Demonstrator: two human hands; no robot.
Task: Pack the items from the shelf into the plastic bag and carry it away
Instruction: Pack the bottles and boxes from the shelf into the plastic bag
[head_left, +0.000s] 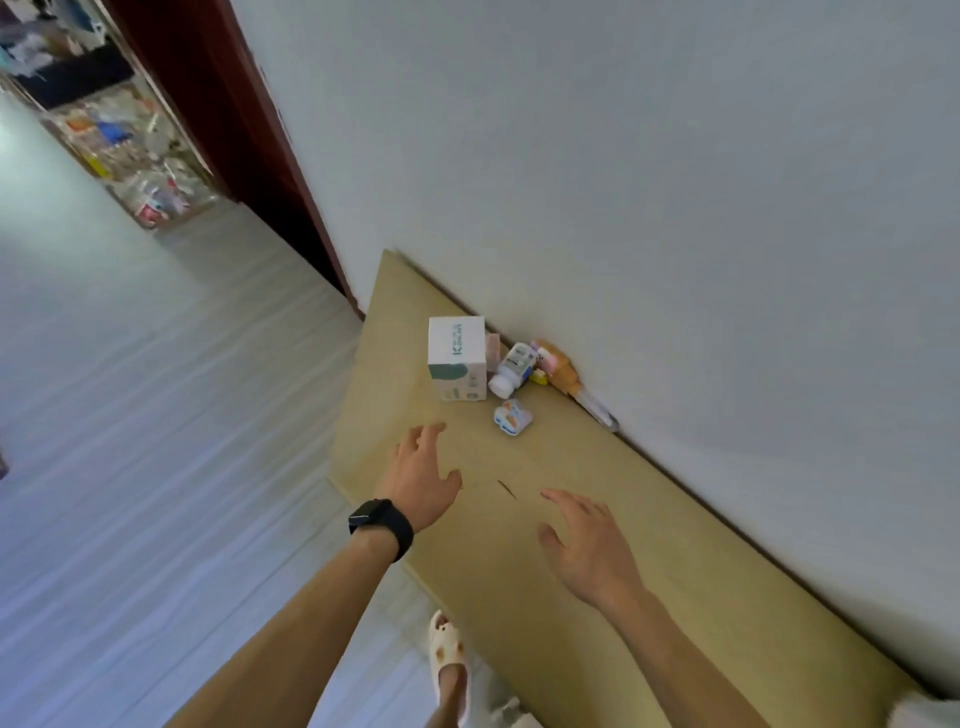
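Observation:
On the tan shelf top (597, 571) a small group of items sits against the white wall. A white box with green print (457, 358) stands at the left. A white bottle (513, 369) lies beside it, next to an orange-brown packet (560, 370) and a clear tube (597, 408). A small white and blue pack (512, 417) lies in front of them. My left hand (423, 475), with a black watch on the wrist, hovers open just short of the box. My right hand (589, 545) is open above the bare shelf top. No plastic bag shows.
Pale striped floor (156, 415) lies left of the shelf. A dark red door frame (228, 130) leads toward a cluttered rack (124, 135) at the far left. A foot in a cream slipper (449, 660) stands by the shelf's front edge.

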